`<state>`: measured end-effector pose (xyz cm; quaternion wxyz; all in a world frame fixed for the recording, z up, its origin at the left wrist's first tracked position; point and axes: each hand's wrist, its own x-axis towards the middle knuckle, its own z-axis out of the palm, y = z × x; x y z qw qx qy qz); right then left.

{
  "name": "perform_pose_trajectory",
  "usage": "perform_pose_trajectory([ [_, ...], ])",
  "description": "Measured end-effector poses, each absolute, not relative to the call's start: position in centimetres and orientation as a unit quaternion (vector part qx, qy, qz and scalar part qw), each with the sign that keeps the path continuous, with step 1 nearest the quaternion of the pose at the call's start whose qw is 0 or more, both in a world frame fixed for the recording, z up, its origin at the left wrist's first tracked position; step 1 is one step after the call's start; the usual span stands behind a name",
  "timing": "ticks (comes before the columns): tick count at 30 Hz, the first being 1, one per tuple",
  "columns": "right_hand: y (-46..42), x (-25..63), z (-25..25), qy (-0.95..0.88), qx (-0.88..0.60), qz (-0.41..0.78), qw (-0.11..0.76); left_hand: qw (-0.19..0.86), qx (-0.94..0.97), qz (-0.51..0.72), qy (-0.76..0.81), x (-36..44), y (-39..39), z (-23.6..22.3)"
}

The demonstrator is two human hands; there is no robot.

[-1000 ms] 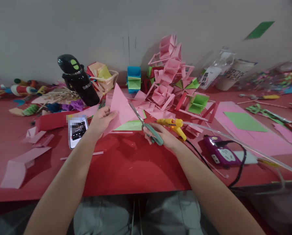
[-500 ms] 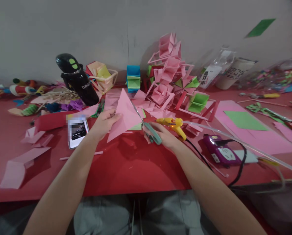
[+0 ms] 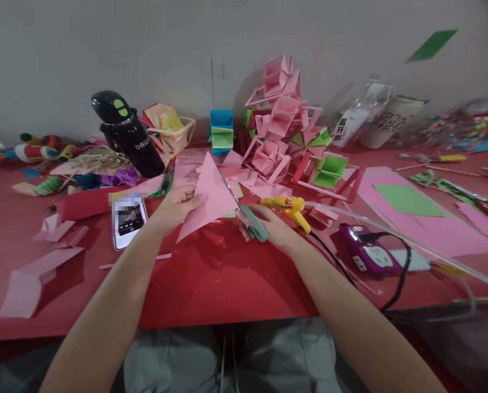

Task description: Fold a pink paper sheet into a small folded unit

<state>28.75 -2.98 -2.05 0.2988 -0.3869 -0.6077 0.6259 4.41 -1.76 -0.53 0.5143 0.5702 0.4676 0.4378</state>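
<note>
Pinched between the thumb and fingers of my left hand (image 3: 180, 204) is a pink sheet of paper (image 3: 212, 196), folded or cut to a triangle and held up above the table. My right hand (image 3: 264, 224) is closed around the green handles of a pair of scissors (image 3: 253, 222). Their blades run up along the paper's right edge; whether they are parted there I cannot tell. A yellow glue gun (image 3: 287, 206) lies just beyond my right hand, its small light glowing orange. Left of my left hand rests a phone (image 3: 128, 221) with a lit screen.
Pink folded-paper wheels (image 3: 283, 117) are stacked against the wall. A black bottle (image 3: 131, 139) stands at the back left, near a green cutter (image 3: 167, 181). On the right lie a purple power adapter (image 3: 367, 250) with a cord and pink and green sheets (image 3: 410, 200).
The pink paper's tip has dropped slightly and its lower left corner has shifted a little left and down. Both hands keep their grip; the view has shifted slightly.
</note>
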Motion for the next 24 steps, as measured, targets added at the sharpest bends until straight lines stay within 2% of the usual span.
perform_pose_trajectory([
  [14, -2.83, 28.48, -2.61, -0.606, -0.400, 0.610, 0.316, 0.535, 0.566, 0.440, 0.448, 4.14, -1.61, -0.67],
  [24, -2.95, 29.11, -2.18, -0.606, -0.369, 0.643, 0.287, 0.532, 0.552, 0.451, 0.456, 4.10, -1.48, -0.80],
])
